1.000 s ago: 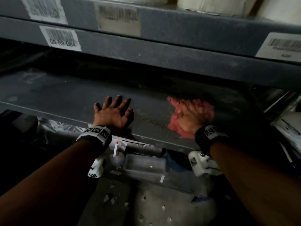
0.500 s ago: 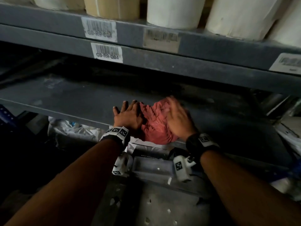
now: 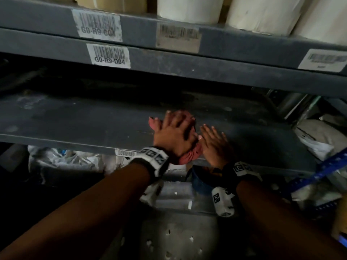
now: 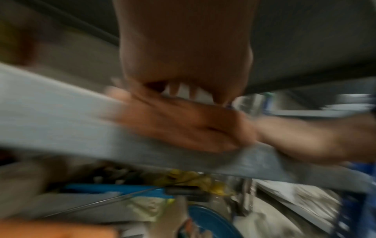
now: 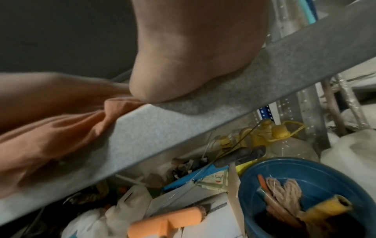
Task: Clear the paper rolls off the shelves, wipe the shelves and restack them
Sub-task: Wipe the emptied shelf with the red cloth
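A crumpled red cloth [image 3: 190, 156] lies near the front edge of the bare dark grey shelf [image 3: 75, 119]. My left hand [image 3: 174, 134] presses flat on the cloth with its fingers spread. Just to its right, my right hand [image 3: 214, 143] rests flat on the shelf beside the cloth and holds nothing. In the right wrist view the heel of my right hand [image 5: 193, 56] sits on the shelf's front lip [image 5: 203, 120], and the cloth [image 5: 61, 128] hangs over that lip at the left. White paper rolls [image 3: 189, 8] stand on the shelf above. The left wrist view is blurred.
Barcode labels [image 3: 110, 56] are stuck on the upper shelf's front. Below the wiped shelf stand a blue bowl [image 5: 305, 177] with rope in it, an orange paint roller [image 5: 167, 222], yellow-capped bottles [image 5: 284, 141] and white bags. A blue rack upright [image 3: 319, 171] stands at the right.
The cloth slid left under my right hand, then my left hand moved right onto it. My right hand came off the cloth and now lies beside it. The view tilted up.
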